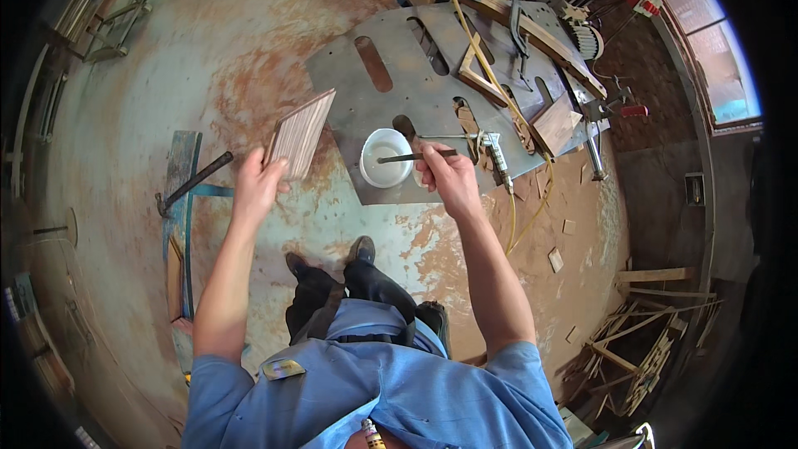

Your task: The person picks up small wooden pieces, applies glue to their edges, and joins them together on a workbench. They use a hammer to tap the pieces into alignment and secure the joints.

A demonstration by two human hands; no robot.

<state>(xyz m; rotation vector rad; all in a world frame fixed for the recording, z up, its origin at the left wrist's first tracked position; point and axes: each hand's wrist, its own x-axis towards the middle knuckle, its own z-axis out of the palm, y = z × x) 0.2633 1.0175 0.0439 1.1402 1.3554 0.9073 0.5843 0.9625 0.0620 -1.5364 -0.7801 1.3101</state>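
My left hand (pixel 262 179) is closed round the lower end of a flat wooden board (pixel 301 135) with dark striped grain and a slanted top edge, held up left of the metal table. Pinched in my right hand (pixel 447 176) is a thin dark stick (pixel 420 155). Its far end reaches over a round white tub (pixel 372 176) with pale contents, which stands near the table's front edge. Whether the stick's tip touches the contents I cannot tell. Just right of my right hand lies an air blow gun (pixel 496 158) with a yellow hose.
The slotted grey metal table (pixel 337 66) carries a wooden corner frame (pixel 478 75), a wooden panel (pixel 557 123) and a clamp (pixel 519 33). A hammer (pixel 195 185) rests on a blue stand at left. Wood scraps (pixel 640 349) pile up at lower right. The yellow hose (pixel 532 216) trails off the table.
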